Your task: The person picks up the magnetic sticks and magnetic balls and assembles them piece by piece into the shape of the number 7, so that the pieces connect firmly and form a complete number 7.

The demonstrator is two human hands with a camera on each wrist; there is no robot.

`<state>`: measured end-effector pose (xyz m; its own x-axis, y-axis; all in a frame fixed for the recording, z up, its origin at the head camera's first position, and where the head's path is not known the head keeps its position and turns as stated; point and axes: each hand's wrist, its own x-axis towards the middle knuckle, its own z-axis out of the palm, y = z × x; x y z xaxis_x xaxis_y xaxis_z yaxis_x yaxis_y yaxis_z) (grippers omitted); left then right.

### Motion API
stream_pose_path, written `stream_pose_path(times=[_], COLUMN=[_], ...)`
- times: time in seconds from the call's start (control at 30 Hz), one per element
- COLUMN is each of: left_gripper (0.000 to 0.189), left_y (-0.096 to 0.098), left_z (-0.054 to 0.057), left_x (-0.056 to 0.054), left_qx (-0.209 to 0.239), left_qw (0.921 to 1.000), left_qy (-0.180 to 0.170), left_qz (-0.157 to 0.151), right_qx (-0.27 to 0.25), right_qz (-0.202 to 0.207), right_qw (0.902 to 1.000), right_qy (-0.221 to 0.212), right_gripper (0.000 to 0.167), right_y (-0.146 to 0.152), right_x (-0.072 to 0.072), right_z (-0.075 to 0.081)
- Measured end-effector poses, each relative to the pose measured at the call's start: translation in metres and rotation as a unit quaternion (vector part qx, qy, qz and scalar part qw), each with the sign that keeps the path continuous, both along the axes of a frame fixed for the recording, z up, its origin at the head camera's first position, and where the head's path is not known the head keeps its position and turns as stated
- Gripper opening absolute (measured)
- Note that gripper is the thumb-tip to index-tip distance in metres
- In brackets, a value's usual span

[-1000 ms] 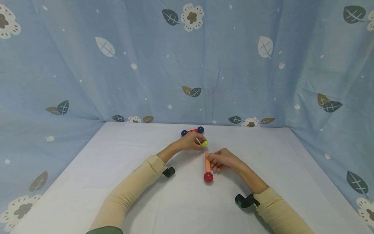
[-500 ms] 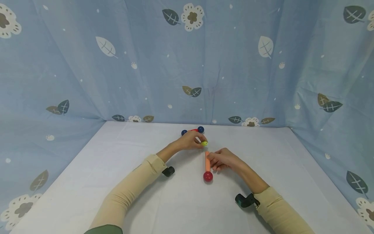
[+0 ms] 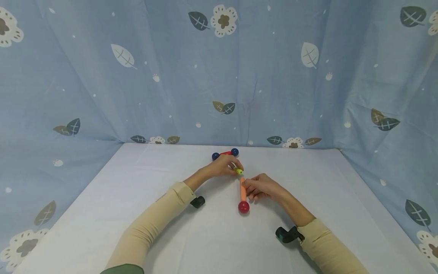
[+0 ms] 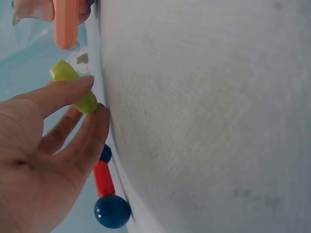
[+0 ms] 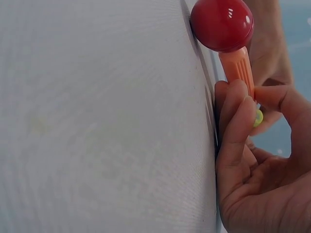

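Observation:
My left hand (image 3: 224, 166) pinches a short yellow-green stick (image 4: 72, 82) between thumb and fingers; in the left wrist view it is tilted. A small gap separates it from the tip of an orange ribbed stick (image 3: 243, 190). That orange stick is pinched by my right hand (image 3: 262, 187) and has a glossy red ball (image 3: 243, 207) at its near end. In the right wrist view, fingers cover part of the orange stick (image 5: 236, 67). Behind my left hand lies a red stick (image 4: 103, 177) with a dark blue ball (image 4: 112, 211) at each end.
A white cloth (image 3: 205, 239) covers the table under both hands. Blue patterned curtain (image 3: 260, 76) hangs along the back and sides. Each wrist carries a black camera, such as the right-hand camera (image 3: 286, 235).
The yellow-green stick has turned in my left fingers and come slightly nearer to the orange stick's far tip. My right hand and the orange stick have stayed nearly in place.

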<state>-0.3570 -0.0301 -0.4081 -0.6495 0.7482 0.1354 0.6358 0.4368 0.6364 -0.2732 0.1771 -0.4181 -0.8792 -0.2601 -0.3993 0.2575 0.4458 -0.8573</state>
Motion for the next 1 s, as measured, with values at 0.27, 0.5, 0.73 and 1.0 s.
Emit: stream_pose_path(times=[0.27,0.5,0.73,1.0], left_gripper=[0.024,0.024,0.023,0.028], left_y=[0.0007,0.0019,0.0024,-0.0010], left_z=[-0.0015,-0.0023,-0.0033,-0.0006], left_x=[0.0013,-0.0026,-0.0012,0.0005], left_qx=[-0.020,-0.033,-0.025,0.005], left_qw=[0.9997,0.9994,0.9995,0.9961], left_qy=[-0.010,-0.010,-0.021,-0.085], left_qz=[0.008,0.001,0.002,-0.022], right_qx=[-0.003,-0.003,-0.002,-0.003], right_qz=[-0.001,0.000,-0.003,0.000], right_qw=[1.0000,1.0000,1.0000,0.9999], right_qy=[-0.004,-0.005,-0.009,-0.010], right_gripper=[0.039,0.043,0.042,0.038], right_y=[-0.0002,0.0004,-0.0001,-0.0003], right_x=[-0.0005,-0.0011,-0.0008,-0.0014], right_z=[0.0015,0.0018,0.0002,-0.0009])
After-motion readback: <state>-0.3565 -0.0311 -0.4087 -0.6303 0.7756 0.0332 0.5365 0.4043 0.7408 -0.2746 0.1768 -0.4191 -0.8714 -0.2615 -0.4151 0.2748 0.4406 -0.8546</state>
